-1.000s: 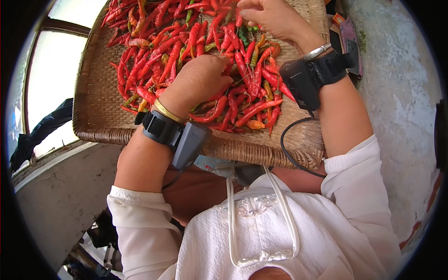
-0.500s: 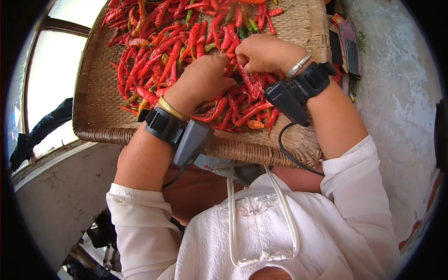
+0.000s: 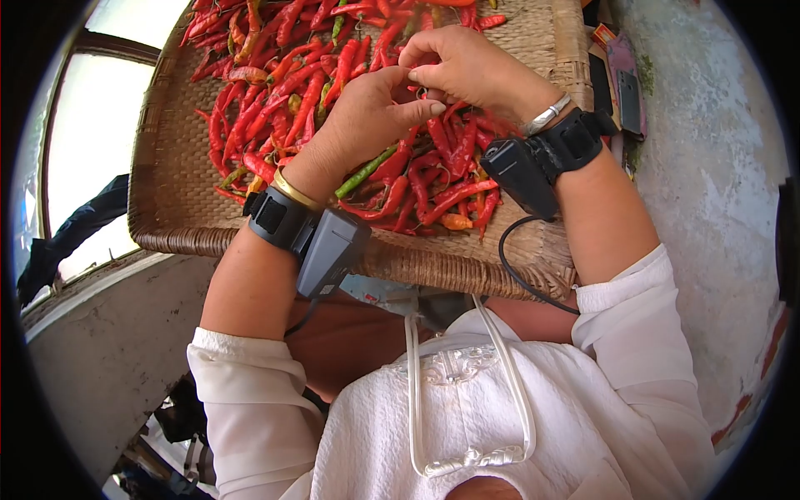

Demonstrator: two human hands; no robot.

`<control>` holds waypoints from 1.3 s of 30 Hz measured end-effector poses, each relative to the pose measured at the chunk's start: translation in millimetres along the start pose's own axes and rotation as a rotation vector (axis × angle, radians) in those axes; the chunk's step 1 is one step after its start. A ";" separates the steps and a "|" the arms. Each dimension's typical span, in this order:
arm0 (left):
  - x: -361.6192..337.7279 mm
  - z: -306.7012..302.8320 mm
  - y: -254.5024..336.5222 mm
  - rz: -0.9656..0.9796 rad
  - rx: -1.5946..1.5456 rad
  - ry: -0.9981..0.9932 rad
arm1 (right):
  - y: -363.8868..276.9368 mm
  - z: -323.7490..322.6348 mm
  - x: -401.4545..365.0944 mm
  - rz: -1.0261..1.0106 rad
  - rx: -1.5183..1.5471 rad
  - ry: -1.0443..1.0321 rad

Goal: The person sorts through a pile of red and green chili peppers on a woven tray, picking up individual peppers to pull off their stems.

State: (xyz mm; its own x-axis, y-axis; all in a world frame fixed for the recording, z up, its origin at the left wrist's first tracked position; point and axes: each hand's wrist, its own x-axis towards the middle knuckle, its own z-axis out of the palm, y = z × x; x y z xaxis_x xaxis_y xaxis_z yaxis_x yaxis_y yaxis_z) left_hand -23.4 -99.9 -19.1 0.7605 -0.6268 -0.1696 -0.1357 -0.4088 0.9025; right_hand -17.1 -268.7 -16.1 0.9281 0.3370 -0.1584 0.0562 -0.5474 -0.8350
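Note:
My left hand (image 3: 367,121) is closed over the pepper pile, thumb stretched to the right. Just beyond its thumb, my right hand (image 3: 467,71) pinches with thumb and forefinger. A small curved chili pepper stem (image 3: 422,92) shows between the two hands; the rest of that pepper is hidden by fingers. Around and under both hands lie many red chili peppers (image 3: 292,83). A green chili pepper (image 3: 367,172) rests below my left palm, and an orange one (image 3: 456,222) lies near the front of the pile. A woven basket tray (image 3: 179,196) holds them all.
The tray's thick rim (image 3: 450,273) sits close in front of my body. A phone (image 3: 629,102) and other items stand beyond the tray's right side, by a worn wall (image 3: 700,167). At left is a bright window (image 3: 92,142). Cabled devices (image 3: 333,250) are strapped to both wrists.
Both hands have risen a little from the pile and come together, fingertips meeting. The green chili pepper below my left hand is now in view.

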 end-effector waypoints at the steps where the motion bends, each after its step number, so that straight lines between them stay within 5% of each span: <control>1: 0.4 -0.8 4.3 -0.045 -0.002 0.018 | -2.8 0.7 -1.0 0.023 0.088 0.031; 7: 4.4 -0.8 -4.5 -0.022 -0.140 0.215 | -12.9 -4.2 -6.1 0.045 0.278 0.017; 16: 2.6 -19.0 9.3 -0.014 -0.177 0.214 | -21.1 -14.5 -11.2 0.140 0.329 -0.085; 18: 1.4 -41.2 13.9 -0.065 -0.262 0.158 | -15.7 -14.7 -5.6 0.142 0.257 0.000; 22: 0.3 -76.0 7.6 -0.055 -0.243 0.388 | 7.9 -8.6 4.4 0.086 0.015 0.125; 24: 8.6 -83.5 4.5 -0.097 -0.242 0.425 | 10.1 -4.1 3.0 -0.108 -0.292 0.151; 26: 14.1 -81.3 0.4 0.191 -0.669 0.381 | 1.9 -0.7 -3.6 0.023 -0.227 0.013; 28: 14.0 -73.2 4.9 0.191 -0.683 0.329 | -2.4 2.8 -9.9 -0.162 -0.426 -0.091; 31: 15.5 -54.4 8.6 0.013 -0.049 0.184 | -5.2 4.0 -9.7 -0.032 -0.450 -0.235; 36: 12.5 -20.2 4.7 -0.010 0.348 -0.221 | -16.3 -1.0 -11.8 0.138 -0.630 -0.359; 39: 4.8 -2.7 -5.0 0.093 0.469 -0.228 | -15.3 -0.7 -13.5 0.108 -0.662 -0.390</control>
State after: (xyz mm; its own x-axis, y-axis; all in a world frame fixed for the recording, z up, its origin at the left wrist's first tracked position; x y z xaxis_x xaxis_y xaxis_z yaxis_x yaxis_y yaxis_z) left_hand -17.4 -99.0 -23.3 0.5814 -0.7815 -0.2265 -0.5049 -0.5648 0.6527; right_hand -30.3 -265.4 -0.8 0.7510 0.4336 -0.4981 0.2950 -0.8951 -0.3344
